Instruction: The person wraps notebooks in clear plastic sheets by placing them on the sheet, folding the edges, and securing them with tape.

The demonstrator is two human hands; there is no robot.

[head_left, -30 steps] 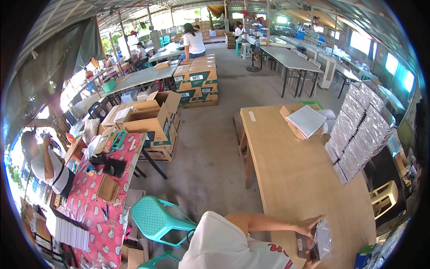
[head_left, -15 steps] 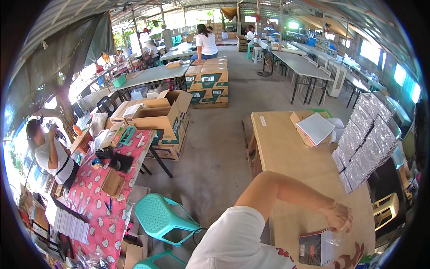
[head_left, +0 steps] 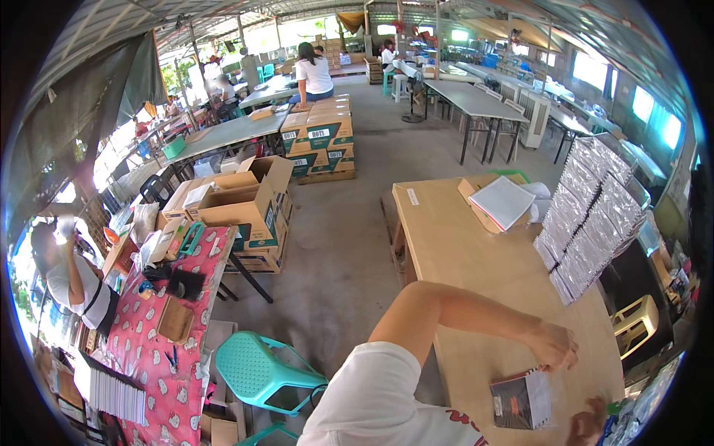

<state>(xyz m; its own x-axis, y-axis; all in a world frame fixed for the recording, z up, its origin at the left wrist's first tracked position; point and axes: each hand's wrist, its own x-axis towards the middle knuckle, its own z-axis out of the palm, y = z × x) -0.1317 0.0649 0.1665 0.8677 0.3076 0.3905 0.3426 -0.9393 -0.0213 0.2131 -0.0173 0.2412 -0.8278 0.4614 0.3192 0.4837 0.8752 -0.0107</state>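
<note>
A notebook with a dark and white cover lies on the light wooden table; a glossy sheen over it looks like clear plastic. My left hand is at the notebook's far edge, fingers bent downward and drawn together. Whatever they pinch is too small to make out. Nearer the table's right edge, my right hand is smeared by motion, and its fingers cannot be read. It is beside the notebook, close to a small green and blue thing.
Tall stacks of silvery plastic-wrapped packs stand at the table's right edge, near white sheets on cardboard. Left are a turquoise stool, a pink-covered table and open cartons. A person stands at far left.
The whole view has shifted, with surroundings sliding left. My left hand remains at the notebook, its fingers more curled. My right hand was spread near the notebook's lower right corner and is now blurred.
</note>
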